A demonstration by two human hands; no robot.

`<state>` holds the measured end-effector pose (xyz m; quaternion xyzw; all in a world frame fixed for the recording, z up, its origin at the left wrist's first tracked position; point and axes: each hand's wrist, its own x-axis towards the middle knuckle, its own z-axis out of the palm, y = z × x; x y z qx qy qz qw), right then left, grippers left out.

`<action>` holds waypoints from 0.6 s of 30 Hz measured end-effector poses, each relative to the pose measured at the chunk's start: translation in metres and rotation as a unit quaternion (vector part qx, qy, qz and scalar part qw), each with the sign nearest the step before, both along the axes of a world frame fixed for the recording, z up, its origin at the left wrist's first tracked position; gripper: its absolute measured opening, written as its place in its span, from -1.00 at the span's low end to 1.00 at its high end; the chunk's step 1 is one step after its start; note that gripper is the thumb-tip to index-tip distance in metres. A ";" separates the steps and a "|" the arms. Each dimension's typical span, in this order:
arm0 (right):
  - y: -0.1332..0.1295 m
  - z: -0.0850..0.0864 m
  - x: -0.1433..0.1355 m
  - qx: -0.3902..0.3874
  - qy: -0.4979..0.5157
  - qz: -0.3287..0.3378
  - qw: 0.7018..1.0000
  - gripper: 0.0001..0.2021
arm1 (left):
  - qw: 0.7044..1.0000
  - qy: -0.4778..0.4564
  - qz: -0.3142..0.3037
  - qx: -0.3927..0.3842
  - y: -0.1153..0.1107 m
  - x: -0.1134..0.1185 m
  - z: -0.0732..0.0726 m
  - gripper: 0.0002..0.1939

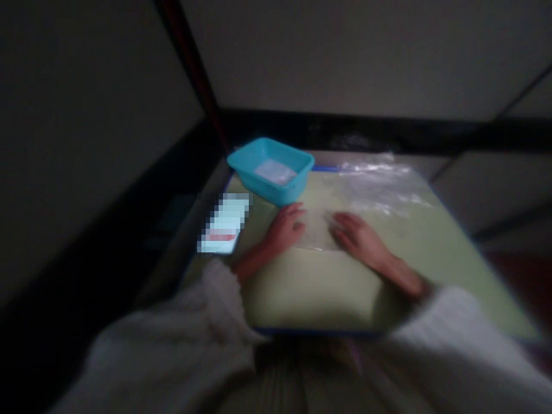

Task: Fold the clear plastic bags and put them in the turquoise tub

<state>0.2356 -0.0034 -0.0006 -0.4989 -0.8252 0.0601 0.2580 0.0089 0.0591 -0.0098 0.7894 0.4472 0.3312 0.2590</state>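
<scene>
A flat, clear plastic bag [319, 233] lies on the pale yellow table between my two hands. My left hand [287, 224] is at the bag's left side, its fingers bent and closed on that edge, with the thumb nearer to me. At the opposite side, my right hand [356, 233] has its fingertips closed on the bag's right edge. Blur hides exactly how the fingertips grip the film. Just beyond my left hand stands a turquoise plastic basin [297, 181] with a whitish flat packet [276, 171] inside.
Crumpled clear plastic bags [379, 184] are heaped at the table's back right. A phone with a lit, pixelated screen [226, 221] lies along the left edge. The table [314, 293] has a blue rim, and walls stand behind and to the left. The light is dim.
</scene>
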 end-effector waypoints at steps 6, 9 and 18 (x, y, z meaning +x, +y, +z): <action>-0.003 -0.005 -0.002 -0.013 -0.034 0.024 0.999 -0.61 | 0.997 -0.002 -0.001 -0.075 0.003 -0.029 0.010 -0.83; -0.005 -0.004 0.000 0.001 -0.027 0.017 0.999 -0.64 | 0.993 -0.008 -0.019 -0.118 0.006 -0.041 0.008 -0.81; -0.007 -0.003 0.003 0.014 -0.026 -0.002 1.000 -0.67 | 0.969 -0.054 -0.070 -0.229 0.003 -0.041 0.000 -0.52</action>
